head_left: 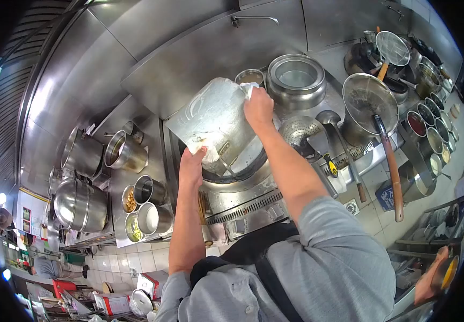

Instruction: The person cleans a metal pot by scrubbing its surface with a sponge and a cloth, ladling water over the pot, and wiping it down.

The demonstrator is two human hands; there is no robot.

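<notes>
1. While both hands are closed on it, a large, dull silver metal pot [205, 110] hangs tilted over a broad black-rimmed cooking ring [242, 176] on the steel bench [226, 199].
2. The left hand [191, 167] grips the pot's lower left part through a crumpled white cloth [209, 154], thumb uppermost. The right hand [259, 111] is clenched around a second white cloth [248, 88] at the pot's upper right edge.
3. What matters most is how the pot lies between those hands: the line from one to the other runs slantwise, with the left hand nearer the body and the right farther out. The pot leans along with them, and the black ring shows below it and to its right.
4. Just beyond the right hand, from where I stand, are a small round metal container [250, 77] and a wide steel pot [296, 99] with an open top. A perforated metal skimmer [299, 130] lies to the right of the ring.
5. I can't see into the tilted pot, nor tell whether it holds anything. Its body covers much of the ring, and the pale surface inside is hard to read. The cloths hide most of the fingertips. At the far right, another person's forearm [429, 279] is partly cut off.
</notes>
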